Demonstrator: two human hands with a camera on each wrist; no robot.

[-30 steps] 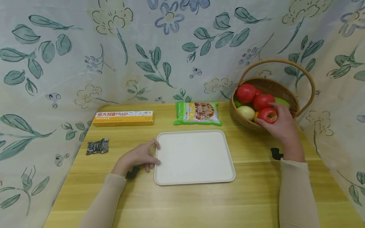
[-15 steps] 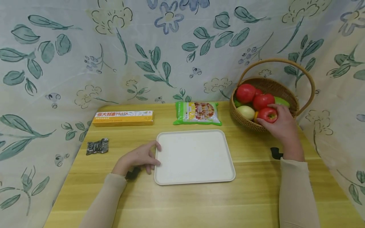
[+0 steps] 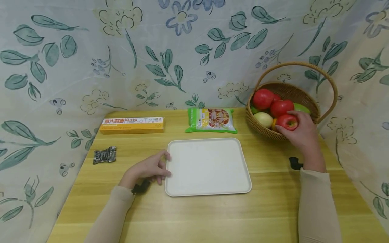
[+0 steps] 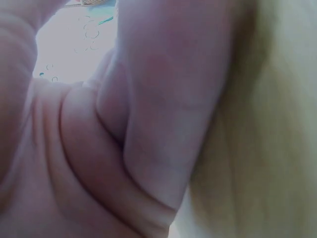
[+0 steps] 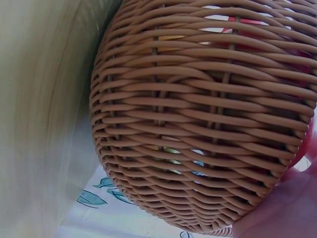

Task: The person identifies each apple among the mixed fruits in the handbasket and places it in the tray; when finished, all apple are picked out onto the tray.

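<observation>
Head view: 1 red apple (image 3: 287, 122) is gripped in the basket (image 3: 254, 124) by the right hand (image 3: 304, 134). Tray (image 3: 209, 167) rim's touched by the relaxed, half-curled left hand (image 3: 149, 167).

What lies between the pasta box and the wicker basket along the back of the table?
In the head view, a green-edged packet lies between the pasta box and the wicker basket, with bare tabletop to its left and right.
</observation>
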